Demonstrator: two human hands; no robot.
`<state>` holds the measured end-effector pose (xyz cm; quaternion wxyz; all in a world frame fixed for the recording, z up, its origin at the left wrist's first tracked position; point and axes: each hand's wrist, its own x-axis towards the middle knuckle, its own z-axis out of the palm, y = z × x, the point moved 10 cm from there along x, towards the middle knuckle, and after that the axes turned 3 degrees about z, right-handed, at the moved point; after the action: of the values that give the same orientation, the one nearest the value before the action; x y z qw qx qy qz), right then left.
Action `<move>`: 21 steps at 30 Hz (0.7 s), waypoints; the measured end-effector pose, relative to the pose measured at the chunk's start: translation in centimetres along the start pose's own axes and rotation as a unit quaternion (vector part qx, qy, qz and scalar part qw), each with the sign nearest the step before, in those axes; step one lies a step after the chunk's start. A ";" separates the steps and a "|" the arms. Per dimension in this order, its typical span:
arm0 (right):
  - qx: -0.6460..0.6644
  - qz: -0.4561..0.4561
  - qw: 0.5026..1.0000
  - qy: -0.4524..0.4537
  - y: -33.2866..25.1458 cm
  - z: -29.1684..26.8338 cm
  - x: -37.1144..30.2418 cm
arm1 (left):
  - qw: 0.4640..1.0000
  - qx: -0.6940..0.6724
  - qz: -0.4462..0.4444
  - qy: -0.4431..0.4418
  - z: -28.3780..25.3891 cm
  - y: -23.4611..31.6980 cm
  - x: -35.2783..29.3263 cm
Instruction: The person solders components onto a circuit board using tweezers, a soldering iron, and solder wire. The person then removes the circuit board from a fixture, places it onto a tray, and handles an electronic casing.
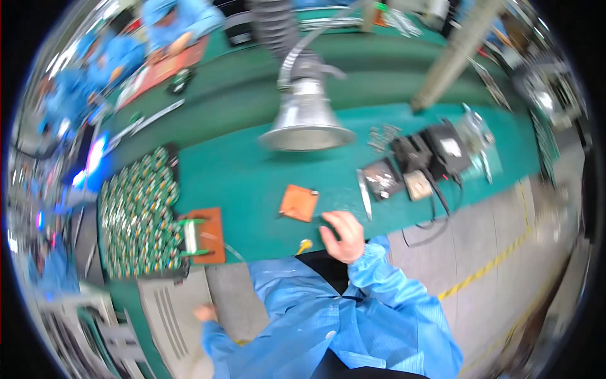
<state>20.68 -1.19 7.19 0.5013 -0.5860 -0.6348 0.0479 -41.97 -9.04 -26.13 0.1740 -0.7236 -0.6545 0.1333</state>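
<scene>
My right hand point(344, 237) rests at the front edge of the green table point(233, 174), its thumb and fingers loosely bent and apart, with nothing visible in them. Just left of it lies an orange square plate point(298, 203) with small dark spots at its corners. A small yellow piece point(305, 245) sits at the table edge nearby. To the right is a slim white tool point(365, 194) beside a dark tray of small parts point(382, 179). My left hand point(204, 312) hangs low, off the table, near a grey cabinet; its fingers are blurred.
Many small green circuit boards point(140, 211) fill the left side. Next to them, a green-framed reel point(191, 237) stands on an orange-brown board point(214, 230). A metal fume hood point(308, 123) hangs above. Black boxes with cables point(442, 148) stand right. Co-workers point(180, 25) sit far left.
</scene>
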 end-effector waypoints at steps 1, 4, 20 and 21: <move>0.031 0.009 0.999 0.001 0.1 -0.2 0.0 | 0.996 -0.052 -0.030 -0.061 3.8 0.6 -2.6; 0.040 0.022 0.999 -0.006 0.7 -0.5 -1.1 | 0.925 -0.193 0.045 -0.325 5.6 12.6 -7.3; -0.234 0.220 0.947 -0.018 8.6 -5.5 0.2 | 0.620 -0.693 0.207 -0.304 -35.8 23.3 10.4; -0.239 0.213 0.947 -0.037 9.6 -5.6 -0.8 | 0.609 -0.709 0.238 -0.265 -38.2 23.9 11.7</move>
<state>31.08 -1.88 3.29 0.3015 -0.8076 -0.5063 0.0218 -3.08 -2.38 -1.36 -0.6124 -0.6842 -0.3667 -0.1496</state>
